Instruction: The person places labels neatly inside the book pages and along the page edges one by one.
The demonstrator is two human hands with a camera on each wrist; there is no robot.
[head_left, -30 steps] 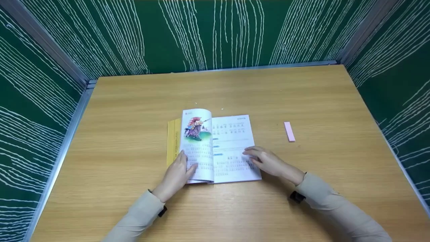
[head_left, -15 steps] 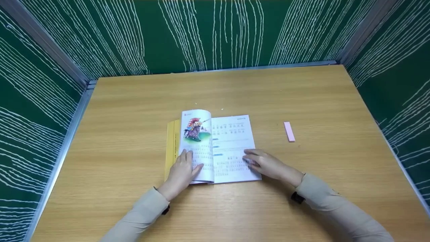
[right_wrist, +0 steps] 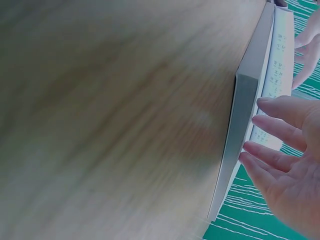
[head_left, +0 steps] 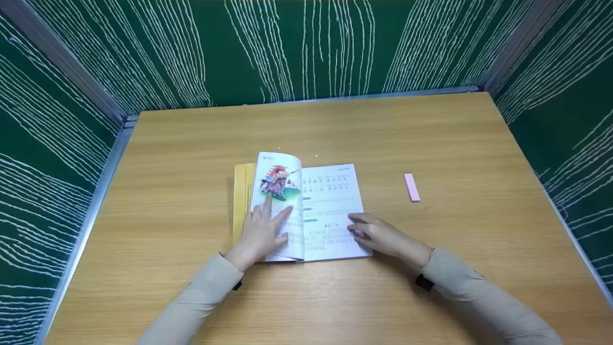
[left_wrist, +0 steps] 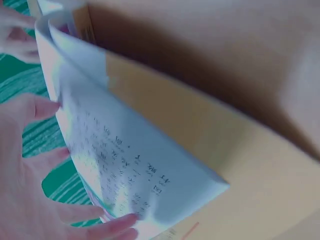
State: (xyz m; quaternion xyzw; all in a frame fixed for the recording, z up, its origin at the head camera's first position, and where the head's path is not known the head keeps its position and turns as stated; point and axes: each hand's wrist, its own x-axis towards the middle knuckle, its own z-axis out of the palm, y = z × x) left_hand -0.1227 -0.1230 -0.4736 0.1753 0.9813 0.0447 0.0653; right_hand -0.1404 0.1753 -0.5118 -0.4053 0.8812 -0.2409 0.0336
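Book (head_left: 313, 247) lies open mid-table (head_left: 167, 191). Right page (head_left: 330, 206) flat; left page (head_left: 293, 225) over but bowed up off the yellow cover (head_left: 240, 201), so flattening looks left to do. Left hand (head_left: 257, 234) spread on it, gripping nothing. Right hand (head_left: 385, 235) loosely extended at the right edge, no hold.

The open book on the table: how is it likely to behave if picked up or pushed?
The left page will probably flex easily, since it visibly curves. The open book may feel fairly weighty, its page block looking thick in the right wrist view. Pushed, it would likely slide, not roll, lying low on the table.
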